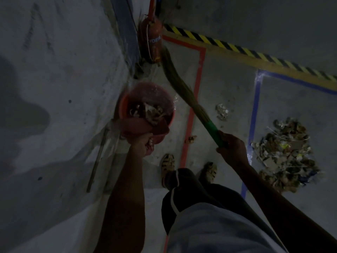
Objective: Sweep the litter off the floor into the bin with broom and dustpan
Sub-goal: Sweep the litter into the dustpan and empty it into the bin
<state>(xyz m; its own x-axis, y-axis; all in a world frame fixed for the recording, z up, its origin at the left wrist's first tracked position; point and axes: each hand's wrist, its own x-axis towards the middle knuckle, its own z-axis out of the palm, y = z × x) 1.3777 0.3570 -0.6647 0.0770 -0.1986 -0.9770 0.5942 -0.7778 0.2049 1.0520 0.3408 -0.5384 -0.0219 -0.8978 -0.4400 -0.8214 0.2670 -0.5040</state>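
Both hands clenched: left (144,144) around dustpan (145,125) handle over bin (171,114), right (230,145) around broom (184,92).

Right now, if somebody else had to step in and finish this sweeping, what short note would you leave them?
Left hand grips the red dustpan, tipped over the red bin.
Right hand grips the broom by its green handle, bristles pointing toward the fire extinguisher.
Done: some litter is already in the bin.
Left: the big litter pile beyond the blue tape, the smaller clump, and a scrap on the red tape.

red bin (145,114), green-handled broom (215,133), yellow-black striped tape (237,46)
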